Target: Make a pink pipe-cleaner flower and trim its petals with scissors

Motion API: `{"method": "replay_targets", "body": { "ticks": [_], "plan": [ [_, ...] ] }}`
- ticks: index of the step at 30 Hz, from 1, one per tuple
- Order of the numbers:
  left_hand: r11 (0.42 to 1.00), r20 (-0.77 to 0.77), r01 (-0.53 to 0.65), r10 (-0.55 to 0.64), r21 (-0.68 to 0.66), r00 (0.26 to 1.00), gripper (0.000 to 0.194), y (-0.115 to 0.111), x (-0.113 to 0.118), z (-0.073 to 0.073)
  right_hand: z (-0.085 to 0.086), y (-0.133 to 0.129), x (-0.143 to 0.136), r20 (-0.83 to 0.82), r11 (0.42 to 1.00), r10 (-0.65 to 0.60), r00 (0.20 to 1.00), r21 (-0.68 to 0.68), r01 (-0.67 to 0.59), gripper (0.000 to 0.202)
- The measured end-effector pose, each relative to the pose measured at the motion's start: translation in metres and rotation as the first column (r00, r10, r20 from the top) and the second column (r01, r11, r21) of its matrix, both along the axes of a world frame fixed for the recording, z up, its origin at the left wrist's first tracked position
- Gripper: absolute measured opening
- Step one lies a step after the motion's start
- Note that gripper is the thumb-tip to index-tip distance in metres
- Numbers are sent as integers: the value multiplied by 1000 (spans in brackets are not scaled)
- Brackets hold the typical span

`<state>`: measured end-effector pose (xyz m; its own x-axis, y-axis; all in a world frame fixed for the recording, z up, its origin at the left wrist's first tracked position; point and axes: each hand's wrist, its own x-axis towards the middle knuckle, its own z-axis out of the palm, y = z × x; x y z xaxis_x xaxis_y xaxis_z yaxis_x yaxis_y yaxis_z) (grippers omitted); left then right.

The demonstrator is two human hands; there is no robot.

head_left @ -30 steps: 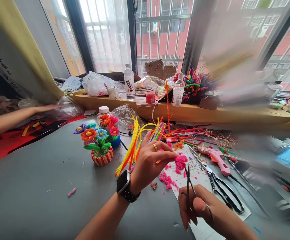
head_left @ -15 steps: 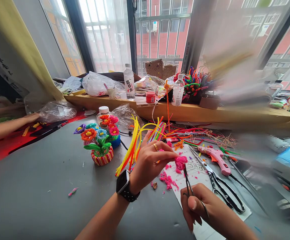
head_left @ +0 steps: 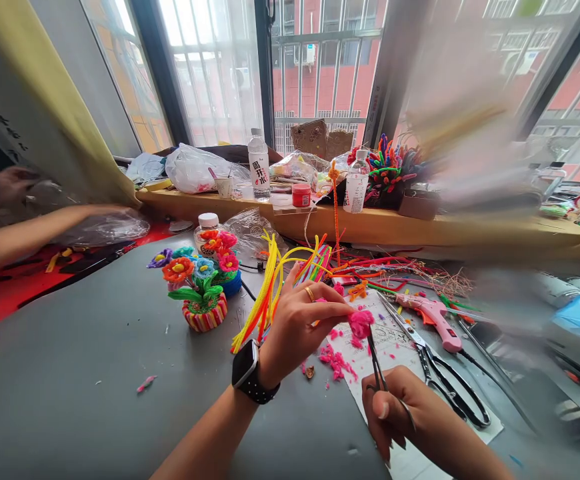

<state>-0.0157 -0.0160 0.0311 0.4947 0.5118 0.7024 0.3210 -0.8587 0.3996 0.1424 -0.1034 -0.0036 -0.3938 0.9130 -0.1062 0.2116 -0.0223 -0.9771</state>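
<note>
Between the thumb and fingertips of my left hand (head_left: 310, 313) is a fuzzy pink pipe-cleaner flower (head_left: 361, 323). My right hand (head_left: 405, 407) is closed round the handles of small dark scissors (head_left: 376, 363), their tips touching the flower's lower edge. Pink fluff trimmings (head_left: 337, 361) lie beneath on a printed sheet of paper (head_left: 390, 330). Just behind my left hand spreads a bundle of yellow and orange pipe cleaners (head_left: 265, 293). A striped pot of pipe-cleaner flowers (head_left: 205, 313) stands to the left on the grey table.
Large black-handled scissors (head_left: 450, 380) and a pink glue gun (head_left: 437, 320) with its cord lie on the right. Water bottles (head_left: 259, 167) and a box of coloured pipe cleaners (head_left: 390, 173) line the sill. Another person's arm (head_left: 35, 233) reaches over the red surface at far left.
My hands stay nearly in place, with only a slight shift of the flower and scissors. The other person's arm at the left has moved further in, over the clear plastic bag.
</note>
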Motion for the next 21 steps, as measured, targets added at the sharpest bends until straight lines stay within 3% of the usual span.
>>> {"method": "replay_targets", "body": {
  "ticks": [16, 21],
  "plan": [
    [1000, 61, -4, 3, 14, 998, 9, -2, 2, 2, 1, 1, -2, 38, 999, -40, 998, -30, 41, 64],
    [999, 51, -34, 34, -2, 998, 8, -4, 2, 3, -1, 4, 1, 35, 994, -86, 996, 75, 84, 68]
  ]
}}
